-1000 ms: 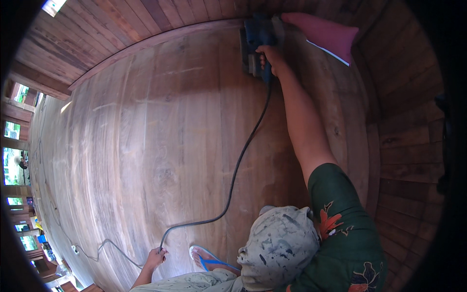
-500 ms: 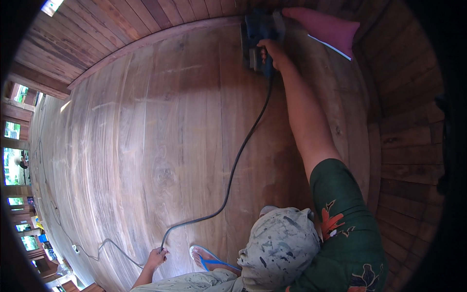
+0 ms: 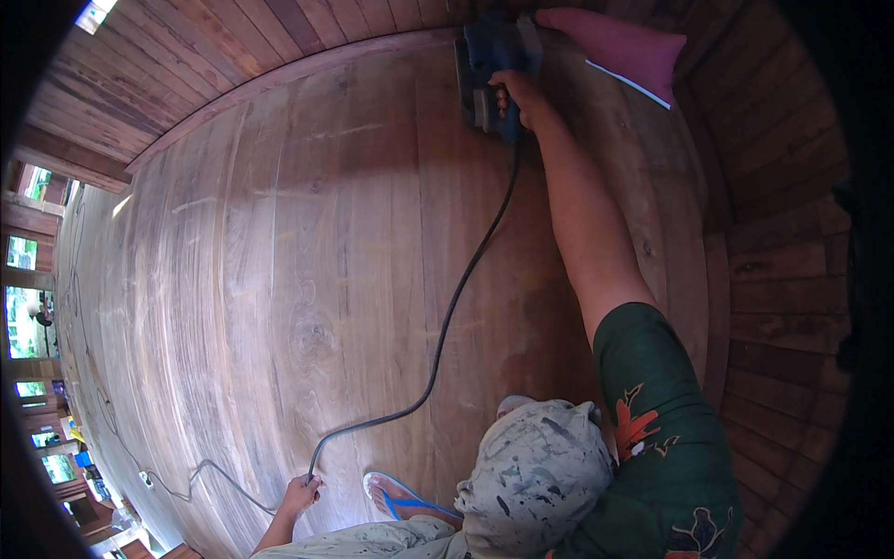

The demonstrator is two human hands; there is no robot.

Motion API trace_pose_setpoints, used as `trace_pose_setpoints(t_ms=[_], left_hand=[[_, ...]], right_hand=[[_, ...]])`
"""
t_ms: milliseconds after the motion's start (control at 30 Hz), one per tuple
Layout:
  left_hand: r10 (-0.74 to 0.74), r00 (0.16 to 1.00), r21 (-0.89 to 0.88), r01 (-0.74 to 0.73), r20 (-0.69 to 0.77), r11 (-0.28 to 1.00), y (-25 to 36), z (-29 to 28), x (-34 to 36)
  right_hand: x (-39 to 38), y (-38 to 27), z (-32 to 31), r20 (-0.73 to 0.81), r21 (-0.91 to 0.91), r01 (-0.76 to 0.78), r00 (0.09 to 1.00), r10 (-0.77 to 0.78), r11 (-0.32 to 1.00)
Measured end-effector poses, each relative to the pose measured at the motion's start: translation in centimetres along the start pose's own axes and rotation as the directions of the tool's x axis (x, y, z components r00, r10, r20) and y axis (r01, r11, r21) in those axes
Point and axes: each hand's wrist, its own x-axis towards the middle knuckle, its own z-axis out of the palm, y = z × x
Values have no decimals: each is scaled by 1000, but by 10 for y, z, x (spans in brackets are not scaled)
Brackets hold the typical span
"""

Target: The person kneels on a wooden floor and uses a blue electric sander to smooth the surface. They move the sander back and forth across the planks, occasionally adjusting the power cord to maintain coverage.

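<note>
My right arm reaches far forward, and my right hand (image 3: 518,97) is wrapped round the rear handle of a blue belt sander (image 3: 495,48). The sander sits on the wooden floor close to the far wall's skirting board. A reddish cloth dust bag (image 3: 629,54) with a white strip along its edge extends from the sander's right side. From the handle a dark power cord (image 3: 453,300) curves back across the boards to my left hand (image 3: 300,494), low in the view. The fingers of that hand are closed round the cord. The sander's underside is hidden.
Wide wooden floorboards (image 3: 326,252) meet plank walls at the far side and right. On the left, the cord runs on past a small white plug connection (image 3: 146,479). My bent knee (image 3: 535,466) and sandalled foot (image 3: 400,498) are near the cord. Assorted items lie by the left windows.
</note>
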Motion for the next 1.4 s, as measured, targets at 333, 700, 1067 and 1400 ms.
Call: trace_pose_setpoints(t_ms=[333, 700, 1067, 1400], left_hand=[[3, 1000, -10, -3, 18, 1000, -1, 4, -1], [7, 1000, 5, -7, 17, 1000, 2, 4, -1], [28, 999, -14, -28, 17, 1000, 3, 6, -6], [51, 999, -51, -52, -10, 997, 0, 13, -7]], right_hand=[[5, -11, 0, -13, -12, -16, 1000, 16, 1000], [7, -9, 0, -9, -23, -15, 1000, 15, 1000], [4, -18, -2, -19, -31, 1, 1000, -2, 1000], [-96, 6, -12, -108, -51, 18, 994, -24, 999]])
